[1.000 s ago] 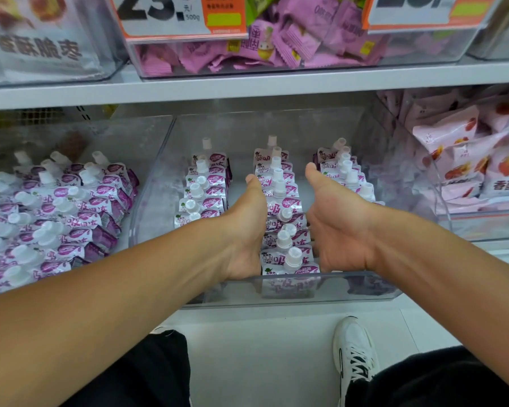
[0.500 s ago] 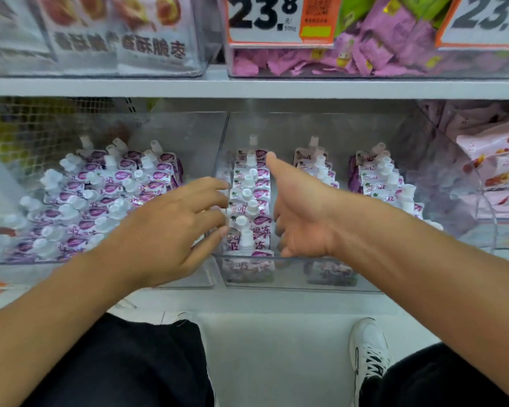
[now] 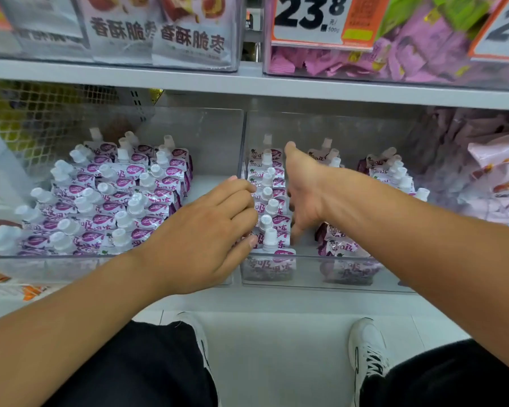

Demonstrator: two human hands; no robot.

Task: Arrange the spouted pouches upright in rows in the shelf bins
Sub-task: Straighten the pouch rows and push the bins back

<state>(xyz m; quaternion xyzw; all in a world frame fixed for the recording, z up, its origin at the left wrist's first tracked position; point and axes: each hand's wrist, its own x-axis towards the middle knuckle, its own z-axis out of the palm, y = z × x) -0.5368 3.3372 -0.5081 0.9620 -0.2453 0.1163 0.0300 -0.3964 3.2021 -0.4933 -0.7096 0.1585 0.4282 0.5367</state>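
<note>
Flanking pouch row (image 3: 268, 201): left hand (image 3: 206, 230), right hand (image 3: 301, 195) (both spread, fingers touching).

Place: a shop, in the snack part.
Price signs: a big price tag (image 3: 321, 20) reads 23.8 in black numbers on white and orange. A second price tag (image 3: 503, 24) hangs to the right.
Shelves: long grey shelf boards (image 3: 247, 83) hold clear plastic bins (image 3: 188, 133) side by side.
Goods: many of the same spouted pouches (image 3: 112, 198) fill the bins. Pink snack packs (image 3: 394, 51) and bagged snacks (image 3: 159, 33) with Chinese words sit above.
Floor: pale shop floor (image 3: 276, 362) under the shelves.
</note>
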